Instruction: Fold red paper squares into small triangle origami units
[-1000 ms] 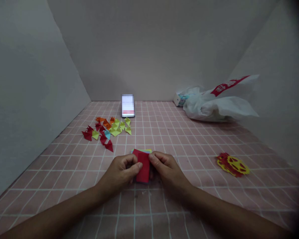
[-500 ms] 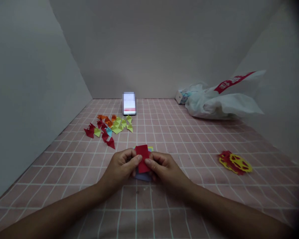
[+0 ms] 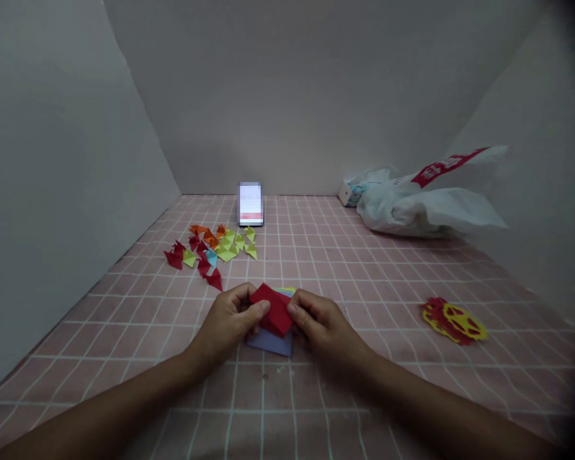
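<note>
Between left hand [image 3: 230,321] and right hand [image 3: 323,321], red paper [image 3: 276,312] sits pinched by both hands.

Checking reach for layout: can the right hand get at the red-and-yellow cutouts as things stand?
Probably yes: only gridded cloth shows between the right hand and the cutouts. It pinches the red paper, so should likely let go first.

counter's [image 3: 364,396] pink with a white grid. folded paper bits [image 3: 227,251] sit left, lit phone [image 3: 250,204] behind them, plastic bag [image 3: 393,214] and small box [image 3: 345,193] back right, red and yellow cutouts [image 3: 453,321] on the right, paper stack [image 3: 271,343] front middle.
</note>
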A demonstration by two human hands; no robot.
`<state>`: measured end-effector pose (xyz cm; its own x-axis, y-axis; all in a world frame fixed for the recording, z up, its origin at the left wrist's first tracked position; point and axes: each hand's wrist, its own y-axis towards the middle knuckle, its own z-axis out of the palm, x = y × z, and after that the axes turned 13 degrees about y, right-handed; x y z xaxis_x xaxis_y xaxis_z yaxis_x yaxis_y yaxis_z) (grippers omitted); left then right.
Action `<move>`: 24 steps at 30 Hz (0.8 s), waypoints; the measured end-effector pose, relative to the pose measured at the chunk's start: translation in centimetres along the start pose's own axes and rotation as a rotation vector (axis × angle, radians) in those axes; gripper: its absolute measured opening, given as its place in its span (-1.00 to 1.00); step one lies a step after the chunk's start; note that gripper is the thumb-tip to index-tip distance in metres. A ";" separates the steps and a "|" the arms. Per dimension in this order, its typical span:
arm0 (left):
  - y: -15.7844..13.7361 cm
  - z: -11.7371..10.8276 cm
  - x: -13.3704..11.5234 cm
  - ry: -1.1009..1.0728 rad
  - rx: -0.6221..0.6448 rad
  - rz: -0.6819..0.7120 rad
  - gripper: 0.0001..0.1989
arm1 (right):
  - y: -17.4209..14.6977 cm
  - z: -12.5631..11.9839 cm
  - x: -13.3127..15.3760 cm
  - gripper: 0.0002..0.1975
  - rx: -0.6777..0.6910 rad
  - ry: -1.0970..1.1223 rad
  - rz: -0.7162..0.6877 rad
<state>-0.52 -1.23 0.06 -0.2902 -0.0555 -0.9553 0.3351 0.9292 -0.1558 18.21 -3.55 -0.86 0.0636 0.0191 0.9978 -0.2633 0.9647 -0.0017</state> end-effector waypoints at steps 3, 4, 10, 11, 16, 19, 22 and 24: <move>0.1 -0.2 0.1 0.007 -0.011 0.013 -0.73 | 0.2 -0.4 0.0 -0.69 0.034 -0.038 -0.016; 0.1 -0.2 0.2 0.004 -0.023 0.014 -0.73 | 0.3 -0.5 -0.1 -0.69 0.026 0.014 0.000; 0.1 0.1 0.4 0.000 -0.047 0.028 -0.72 | 0.5 -0.4 -0.4 -0.75 0.028 0.287 0.121; 0.1 0.1 0.3 0.008 -0.033 0.031 -0.73 | 0.5 -0.3 -0.3 -0.76 0.021 0.269 0.111; -0.1 -0.2 -0.7 0.229 0.008 0.127 -0.77 | 0.3 -0.5 0.3 -0.79 0.094 -0.056 -0.034; -0.2 -0.2 -1.0 0.313 0.017 0.122 -0.75 | 0.3 -0.6 0.3 -0.77 0.032 -0.037 -0.022; -0.3 -0.1 -0.8 0.284 0.059 0.095 -0.75 | 0.3 -0.7 0.1 -0.76 -0.022 0.015 0.000; -0.3 0.0 -0.5 0.257 0.086 0.094 -0.77 | 0.2 -0.7 0.1 -0.77 -0.023 0.000 -0.010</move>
<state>-0.48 -1.53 0.64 -0.4686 0.1339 -0.8732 0.4425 0.8911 -0.1008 18.85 -3.13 -0.78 0.0666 0.0095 0.9977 -0.2407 0.9706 0.0068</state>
